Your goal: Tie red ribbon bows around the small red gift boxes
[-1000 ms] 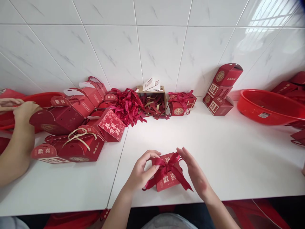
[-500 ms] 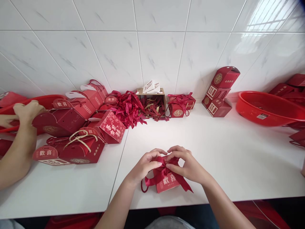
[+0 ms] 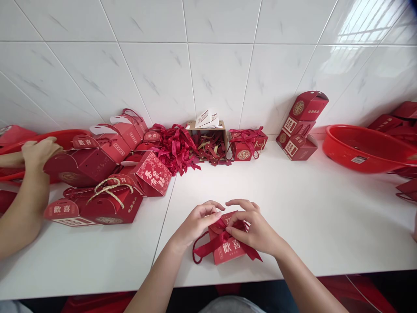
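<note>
A small red gift box point(image 3: 232, 246) with white characters lies on the white table in front of me, a dark red satin ribbon point(image 3: 208, 248) across its top. The ribbon is gathered near the box's middle, its tails spread left and right. My right hand point(image 3: 252, 226) pinches the ribbon by that middle between thumb and index finger. Just left of it, my left hand point(image 3: 201, 222) hovers over the box's upper left corner, thumb and fingers slightly apart, with nothing visible between them. A twisted red cord handle point(image 3: 194, 250) loops out at the box's left side.
Stacked red gift boxes point(image 3: 97, 200) crowd the left, beside another person's arm point(image 3: 32, 191). Along the wall are a ribbon pile point(image 3: 177, 148), an open carton point(image 3: 225, 141) of ribbon-like strips, a ribboned box point(image 3: 244, 145), more boxes point(image 3: 301, 147) and a red basin point(image 3: 345, 152).
My left hand has come off the ribbon and drawn slightly left. The ribbon's left part lies flatter on the box. My right hand stays at the ribbon's middle.
</note>
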Motion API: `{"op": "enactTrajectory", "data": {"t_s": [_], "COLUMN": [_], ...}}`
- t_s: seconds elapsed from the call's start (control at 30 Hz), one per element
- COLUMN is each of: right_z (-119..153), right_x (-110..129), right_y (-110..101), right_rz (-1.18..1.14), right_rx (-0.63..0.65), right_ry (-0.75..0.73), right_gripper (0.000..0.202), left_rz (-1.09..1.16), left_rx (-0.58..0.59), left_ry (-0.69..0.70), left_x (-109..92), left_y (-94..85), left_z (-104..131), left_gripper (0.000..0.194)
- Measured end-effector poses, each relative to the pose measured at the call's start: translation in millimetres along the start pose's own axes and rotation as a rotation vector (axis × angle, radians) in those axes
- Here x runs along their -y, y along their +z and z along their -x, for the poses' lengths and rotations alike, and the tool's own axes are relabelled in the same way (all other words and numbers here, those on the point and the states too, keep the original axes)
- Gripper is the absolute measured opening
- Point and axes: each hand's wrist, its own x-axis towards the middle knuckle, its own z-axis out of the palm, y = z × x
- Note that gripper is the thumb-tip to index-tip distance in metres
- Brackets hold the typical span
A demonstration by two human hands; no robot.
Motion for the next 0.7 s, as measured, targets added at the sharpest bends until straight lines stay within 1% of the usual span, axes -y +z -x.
{"op": "enactTrajectory", "data": {"t_s": [0.13,0.23,0.33,0.37,0.4,0.43,0.5,0.53,0.57,0.6,0.63,0.7], "right_z": [-0.8,-0.8,4.9,8.7,13.5,18.9,30.1,35.2,39.4,42.6,44.6,46.0], "right_x": [1.0,0.4,-8.2,-13.8,-20.6,-28.1,-42.9,-48.7,-52.8,-54.9,-55.3,-53.4], "right_y": [2.3,4.3,3.3,2.3,1.1,0.2,0.5,2.2,5.1,9.1,13.9,23.9], "right_rz": [0.006,-0.003,-0.106,-0.17,-0.24,-0.305,-0.375,-0.377,-0.365,-0.348,-0.335,-0.338], "right_rx": [0.002,-0.001,-0.035,-0.051,-0.063,-0.064,-0.009,0.04,0.088,0.129,0.154,0.146], "right_ry": [-0.002,0.0,0.01,0.004,-0.012,-0.035,-0.081,-0.095,-0.101,-0.1,-0.093,-0.076], "right_gripper": [0.01,0.011,0.011,0.022,0.041,0.063,0.105,0.119,0.128,0.131,0.128,0.118], "left_rz": [-0.012,0.016,0.078,0.105,0.142,0.19,0.301,0.347,0.378,0.393,0.395,0.38], "left_rx": [-0.019,-0.035,-0.063,-0.092,-0.132,-0.183,-0.311,-0.375,-0.43,-0.477,-0.515,-0.543], "left_ry": [-0.003,-0.014,-0.02,-0.012,-0.01,-0.02,-0.057,-0.07,-0.071,-0.058,-0.039,-0.026], "left_x": [2.9,4.2,8.8,12.4,17.5,23.9,39.3,47.2,54.5,60.7,65.5,71.2], "left_y": [-1.6,1.7,6.5,7.6,8.2,8.3,8.0,8.0,8.3,9.0,10.1,12.5], "left_z": [-1.2,-0.9,1.6,3.0,4.8,6.9,11.9,14.7,17.7,20.7,23.6,28.2], "left_gripper": [0.031,0.031,0.027,0.026,0.029,0.034,0.04,0.041,0.04,0.038,0.036,0.033]}}
